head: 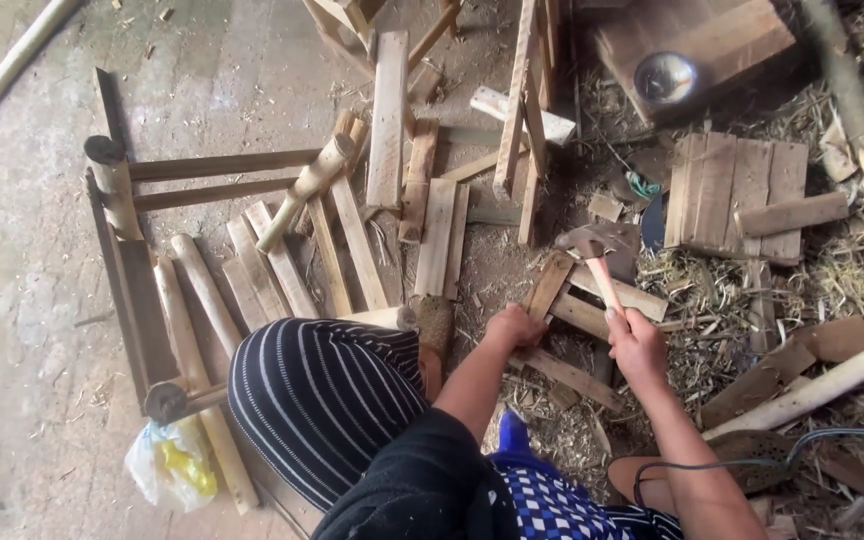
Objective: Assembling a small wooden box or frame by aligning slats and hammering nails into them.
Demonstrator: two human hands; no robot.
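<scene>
My right hand (638, 346) grips the pale wooden handle of a hammer (592, 250), whose dark metal head is raised just above short wooden slats (580, 308) lying on the ground. My left hand (514, 328) is closed on the near end of one of those slats (550, 284), holding it down. The hammer head hangs a little to the right of that slat's far end. My knee in black-and-white striped cloth (322, 400) fills the lower middle.
A partly built frame of round poles and flat boards (202, 290) lies at the left. Loose planks (389, 120) are scattered ahead. A small slatted panel (737, 195) and a wooden box with a metal bowl (665, 76) sit at right. A plastic bag (170, 465) lies lower left.
</scene>
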